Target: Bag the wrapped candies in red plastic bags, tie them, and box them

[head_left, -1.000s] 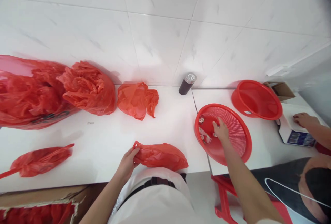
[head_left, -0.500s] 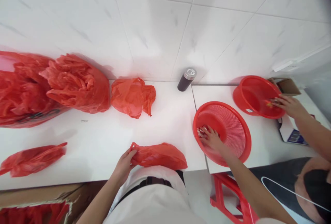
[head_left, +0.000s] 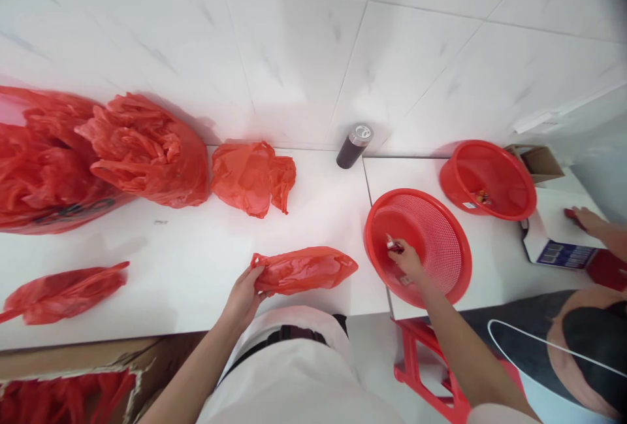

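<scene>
It looks like a small packing shop: white tiled wall [head_left: 304, 38], heaps of red plastic bags [head_left: 142, 149] far left, a white weighing scale [head_left: 558, 241] far right.

Single head view, steep downward, close over white counter [head_left: 196, 260], facing tiled wall [head_left: 294, 51].

Five red bags [head_left: 304, 269], two red baskets [head_left: 443, 280], one dark bottle [head_left: 353, 147].

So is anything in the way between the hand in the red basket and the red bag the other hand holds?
Nothing visible: only bare white counter lies between the right hand and the bag.
</scene>
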The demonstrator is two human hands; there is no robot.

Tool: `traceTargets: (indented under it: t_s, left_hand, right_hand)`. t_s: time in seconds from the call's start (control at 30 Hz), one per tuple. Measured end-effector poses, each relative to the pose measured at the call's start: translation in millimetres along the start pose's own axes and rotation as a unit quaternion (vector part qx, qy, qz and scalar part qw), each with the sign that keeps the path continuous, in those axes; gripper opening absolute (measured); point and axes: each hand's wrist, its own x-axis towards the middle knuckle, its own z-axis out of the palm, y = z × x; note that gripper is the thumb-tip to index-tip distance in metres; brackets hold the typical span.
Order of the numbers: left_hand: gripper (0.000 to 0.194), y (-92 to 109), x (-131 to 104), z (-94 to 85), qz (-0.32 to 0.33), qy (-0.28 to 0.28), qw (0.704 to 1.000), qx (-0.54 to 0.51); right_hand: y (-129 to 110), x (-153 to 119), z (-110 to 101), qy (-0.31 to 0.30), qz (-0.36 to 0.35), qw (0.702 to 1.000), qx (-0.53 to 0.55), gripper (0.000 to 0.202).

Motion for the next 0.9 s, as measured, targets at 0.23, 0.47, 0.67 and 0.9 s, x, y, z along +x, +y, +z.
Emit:
traceTargets:
  t_s: [0.23,0.47,0.67,0.9]
  left_hand:
    - [0.026,-3,4,5.5,0.013,-0.030,0.999,0.016]
    - [0.034,-8,6,11.8,0.039,-0.079,0.994,0.066]
    - [0.046,-10,10,2.7,0.098,-0.059,0.981,0.160]
    - [0.052,-11,17,-21.6,0.146,0.002,0.972,0.183]
  right_hand:
    - [-78,-39,1,-0.055,-0.050,0.946,0.314,0.042]
    - [-134,-99,125,-0.349,-0.260,0.888,0.149,0.035]
    - [-125,-95,142,-0.245,-0.317,0.916,-0.008,0.050]
    - [-63,-42,21,0.090,-0.066,0.992,-0.050,0.042]
